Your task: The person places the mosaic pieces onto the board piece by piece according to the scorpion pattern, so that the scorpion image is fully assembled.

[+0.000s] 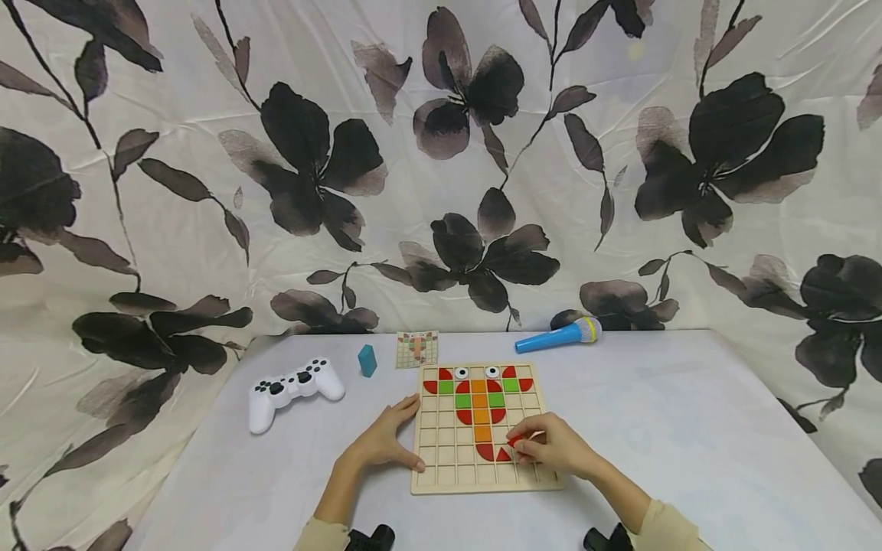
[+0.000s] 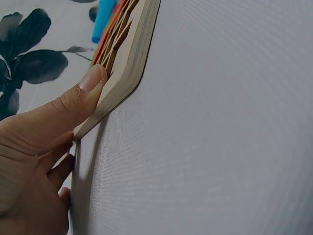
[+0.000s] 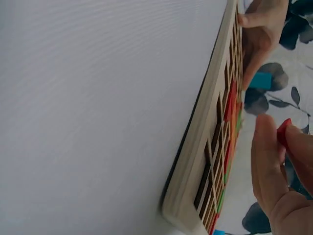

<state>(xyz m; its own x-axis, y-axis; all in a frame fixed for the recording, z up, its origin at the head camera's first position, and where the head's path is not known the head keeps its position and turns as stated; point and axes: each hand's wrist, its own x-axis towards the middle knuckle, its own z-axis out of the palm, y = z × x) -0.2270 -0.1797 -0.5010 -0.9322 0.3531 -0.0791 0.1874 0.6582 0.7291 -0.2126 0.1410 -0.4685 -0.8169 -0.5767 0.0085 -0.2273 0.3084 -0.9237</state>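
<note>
A wooden grid board (image 1: 441, 478) lies on the table, with red, green and orange pieces and two eye pieces set in its cells. Along its left edge rests my left hand (image 1: 383, 438), thumb and fingers spread apart; the left wrist view shows the thumb (image 2: 83, 93) on the board's rim. Over the lower right cells, my right hand (image 1: 556, 445) pinches a small red piece (image 3: 283, 131) between thumb and fingertips. Just left of those fingertips, a red triangle (image 1: 503, 454) sits beside a red rounded piece (image 1: 485, 451). The held piece is mostly covered by the fingers.
Behind the board lies a small pattern card (image 1: 416, 350), near a teal block (image 1: 367, 360). A white game controller (image 1: 296, 392) is at the left, and a blue toy microphone (image 1: 558, 335) at the back right. A floral cloth (image 1: 386, 176) hangs behind the table.
</note>
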